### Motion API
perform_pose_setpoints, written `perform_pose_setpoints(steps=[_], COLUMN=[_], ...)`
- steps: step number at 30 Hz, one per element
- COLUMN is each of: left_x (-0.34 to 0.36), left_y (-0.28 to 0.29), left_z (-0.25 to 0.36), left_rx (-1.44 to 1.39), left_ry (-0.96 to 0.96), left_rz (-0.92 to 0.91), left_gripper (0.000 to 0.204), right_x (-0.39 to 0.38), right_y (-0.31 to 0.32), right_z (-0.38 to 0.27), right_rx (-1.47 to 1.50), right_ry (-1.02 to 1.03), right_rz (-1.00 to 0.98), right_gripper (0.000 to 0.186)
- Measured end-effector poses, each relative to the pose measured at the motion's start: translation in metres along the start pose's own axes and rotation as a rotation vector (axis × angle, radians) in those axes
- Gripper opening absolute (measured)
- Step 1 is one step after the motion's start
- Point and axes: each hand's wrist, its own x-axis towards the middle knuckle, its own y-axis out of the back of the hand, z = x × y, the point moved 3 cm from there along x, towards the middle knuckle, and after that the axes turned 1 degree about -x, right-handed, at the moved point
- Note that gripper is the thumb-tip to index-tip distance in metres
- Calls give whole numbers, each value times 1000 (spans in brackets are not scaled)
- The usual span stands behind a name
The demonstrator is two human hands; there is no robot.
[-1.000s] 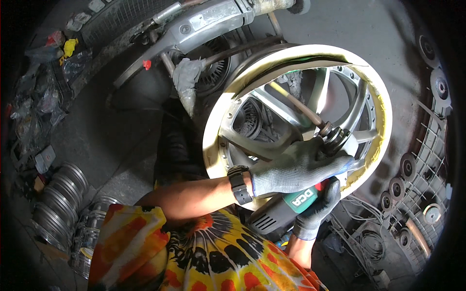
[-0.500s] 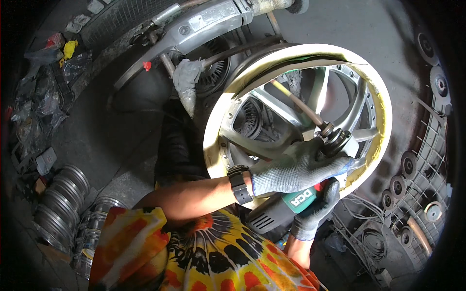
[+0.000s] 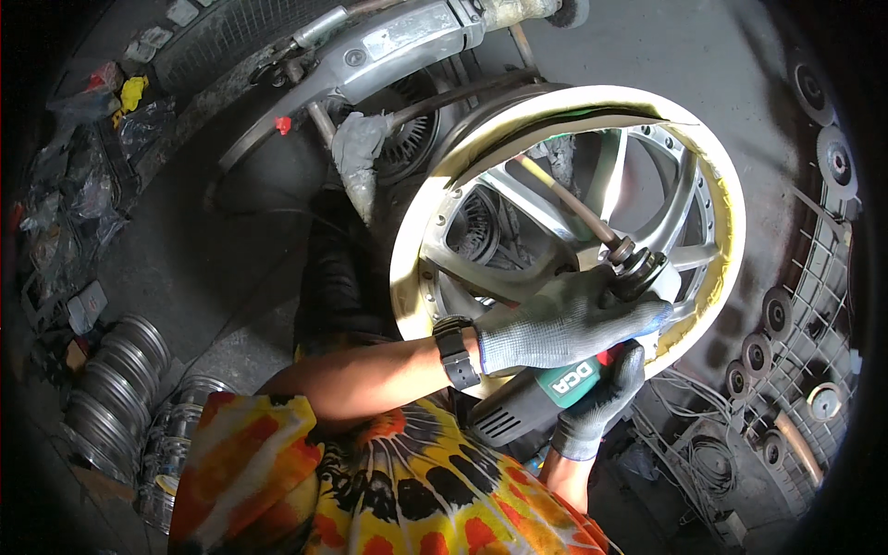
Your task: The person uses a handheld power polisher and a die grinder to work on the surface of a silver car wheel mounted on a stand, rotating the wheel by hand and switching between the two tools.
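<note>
A green-and-black power tool, a die grinder by its look (image 3: 518,412), lies across the front of a spoked metal wheel (image 3: 499,273). My gloved left hand (image 3: 564,324) wraps over its front housing. Lower down, my gloved right hand (image 3: 601,407) grips the tool's body from the right side. From the collet a long rod (image 3: 585,215) reaches up and left across the spokes, its yellowish tip near the inner upper rim. I cannot tell whether the tip touches metal. Yellowish tape or sheet (image 3: 731,171) covers the wheel's outer rim. My fingertips are partly hidden.
Behind the wheel stands a metal frame with a cloth-wrapped post (image 3: 358,153) and a large grey machine arm (image 3: 398,51). Stacked metal rims (image 3: 120,370) sit at lower left, plastic bags (image 3: 92,190) at far left. Round discs (image 3: 837,159) hang on a wire rack (image 3: 819,287) at right.
Almost nothing differs. The wheel appears shifted very slightly in the picture, and both hands keep the same hold on the tool.
</note>
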Motion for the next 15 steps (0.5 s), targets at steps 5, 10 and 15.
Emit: perform_pose_setpoints(steps=[5, 10, 15], left_x=[-6, -1, 0], left_y=[4, 6, 7], left_z=[9, 13, 9], left_rx=[-9, 128, -305], left_ry=[-69, -256, 155], left_rz=[56, 73, 17], left_gripper=[26, 25, 26], right_x=[-7, -7, -8], right_y=[-7, -4, -13], right_z=[-10, -9, -12], right_rx=[105, 92, 129], right_ry=[-82, -62, -68], right_rz=[-9, -9, 25], right_gripper=[52, 50, 49])
